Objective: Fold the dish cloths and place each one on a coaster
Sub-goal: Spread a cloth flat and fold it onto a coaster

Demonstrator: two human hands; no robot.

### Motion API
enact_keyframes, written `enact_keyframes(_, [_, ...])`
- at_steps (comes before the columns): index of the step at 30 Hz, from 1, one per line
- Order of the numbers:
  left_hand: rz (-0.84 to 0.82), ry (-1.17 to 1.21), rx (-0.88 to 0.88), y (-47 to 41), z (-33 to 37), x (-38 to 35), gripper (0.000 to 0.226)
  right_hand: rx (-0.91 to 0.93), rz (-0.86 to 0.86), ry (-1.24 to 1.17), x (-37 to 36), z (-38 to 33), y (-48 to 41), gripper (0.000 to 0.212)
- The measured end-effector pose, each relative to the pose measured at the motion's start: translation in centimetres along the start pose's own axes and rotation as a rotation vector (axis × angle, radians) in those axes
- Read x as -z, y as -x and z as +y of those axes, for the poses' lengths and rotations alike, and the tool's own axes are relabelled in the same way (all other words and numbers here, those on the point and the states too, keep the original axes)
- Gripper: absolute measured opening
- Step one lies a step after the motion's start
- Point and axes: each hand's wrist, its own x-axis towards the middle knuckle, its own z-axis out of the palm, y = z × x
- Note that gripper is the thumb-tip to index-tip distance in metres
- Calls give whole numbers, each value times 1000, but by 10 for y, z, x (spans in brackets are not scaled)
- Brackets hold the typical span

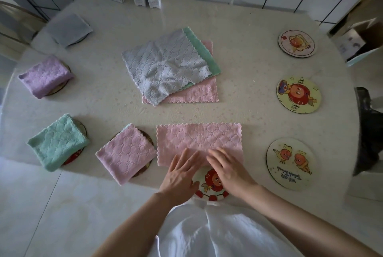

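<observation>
Pressing down with straight, spread fingers (187, 158), the left hand (179, 177) and right hand (231, 171) lie flat on the near edge of a pink dish cloth (199, 137), gripping nothing. The cloth rests on the surface (238, 101), its near edge overlapping a cartoon coaster (211, 187); an unfolded stack (165, 64) lies beyond.

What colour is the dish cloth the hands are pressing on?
The dish cloth is pink, with a quilted scale-like texture and scalloped edges; the head view shows it clearly.
</observation>
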Motion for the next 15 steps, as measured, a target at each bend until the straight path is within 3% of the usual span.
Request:
enact_keyframes(8, [62, -1, 105, 32, -37, 0, 82, -98, -26, 134, -8, 28, 45, 89])
enact_keyframes(15, [152, -67, 143, 57, -52, -2, 75, -131, -82, 116, 3, 29, 50, 80])
